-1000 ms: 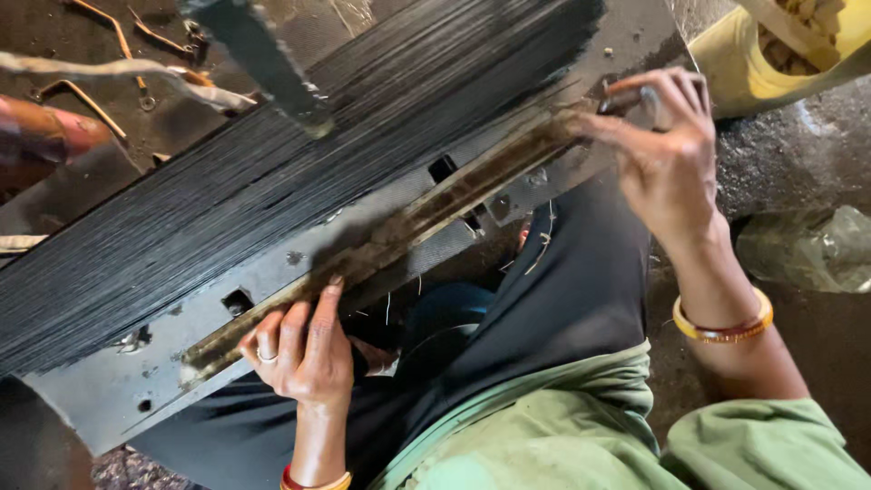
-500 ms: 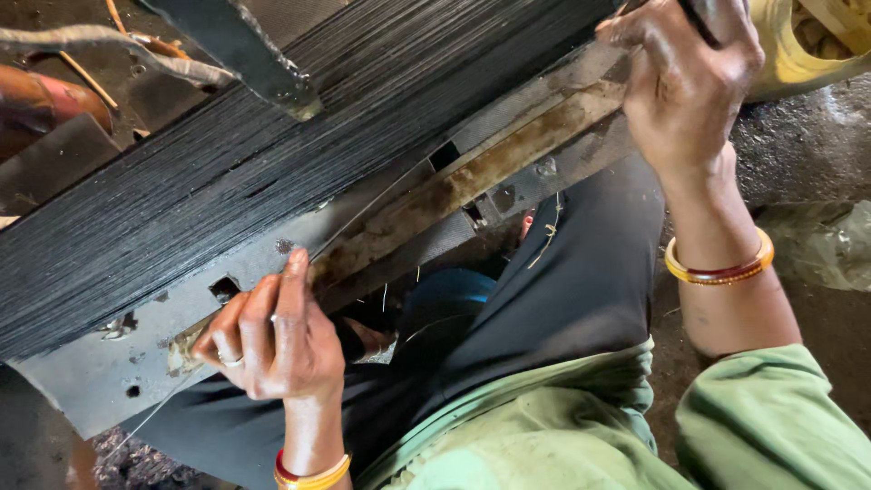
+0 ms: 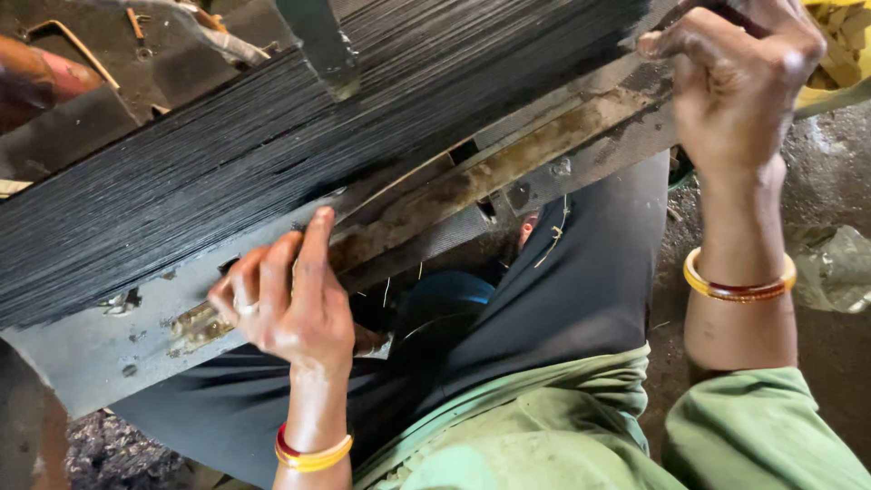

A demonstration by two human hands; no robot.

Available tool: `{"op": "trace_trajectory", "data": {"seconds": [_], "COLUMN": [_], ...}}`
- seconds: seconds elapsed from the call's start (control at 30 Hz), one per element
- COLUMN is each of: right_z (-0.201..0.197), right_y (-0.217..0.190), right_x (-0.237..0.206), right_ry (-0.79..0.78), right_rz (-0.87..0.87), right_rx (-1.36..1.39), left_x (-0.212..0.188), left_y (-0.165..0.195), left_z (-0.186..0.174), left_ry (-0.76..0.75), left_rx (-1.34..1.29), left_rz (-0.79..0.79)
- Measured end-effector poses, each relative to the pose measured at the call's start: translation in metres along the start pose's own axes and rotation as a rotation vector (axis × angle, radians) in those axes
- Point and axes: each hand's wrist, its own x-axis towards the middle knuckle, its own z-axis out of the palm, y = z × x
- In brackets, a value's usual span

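- Nearest of all is the person's own lap: a green cloth garment (image 3: 544, 426) bunched at the bottom edge, with a black cloth (image 3: 581, 299) stretched over the legs just beyond it.
- The left hand (image 3: 286, 295) rises from a wrist ringed with a red and yellow bangle (image 3: 311, 451). Its fingers are curled together, the forefinger stretched up so that its tip touches the lower edge of the sheet of threads; a ring sits on one finger. Whether it pinches a single strand I cannot tell.
- Under that hand runs a long grey metal beam (image 3: 109, 349), pierced with small slots and bolt holes, slanting up from lower left to upper right.
- Set along the beam is a worn, rust-brown wooden strip (image 3: 508, 168), following the same slant.
- The right hand (image 3: 739, 77) is at the upper right end of the beam, fingers bent tight into a closed grip over its top edge; what lies inside the grip is hidden. An orange and dark red bangle (image 3: 739, 281) circles that wrist, and a green sleeve covers the arm below.
- Above the beam lies the broad sheet of fine dark threads (image 3: 272, 145), packed side by side, running across the whole width.
- A dark metal bar (image 3: 318, 41) crosses over the threads at the top.
- Farthest off at the right, a crumpled clear plastic bag (image 3: 835, 268) lies on the dirt floor.
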Motion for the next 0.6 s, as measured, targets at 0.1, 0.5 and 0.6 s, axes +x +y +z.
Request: {"op": "trace_trajectory", "data": {"seconds": [0.1,0.5,0.6], "right_z": [-0.005,0.015,0.021], "right_y": [-0.004,0.009,-0.001], "right_x": [0.003,-0.016,-0.036], "right_ry": [-0.005,0.091,0.104], "right_rz": [-0.060,0.150,0.186], "right_rx": [-0.384,-0.074,0.211], "left_x": [0.008,0.020,0.025], "left_y": [0.004,0.012,-0.002], "left_z": [0.004,-0.013,-0.004], "left_ry": [-0.017,-0.043,-0.045], "left_rx": [-0.032,-0.060,-0.139], "left_rz": [-0.035,0.020,-0.028]}}
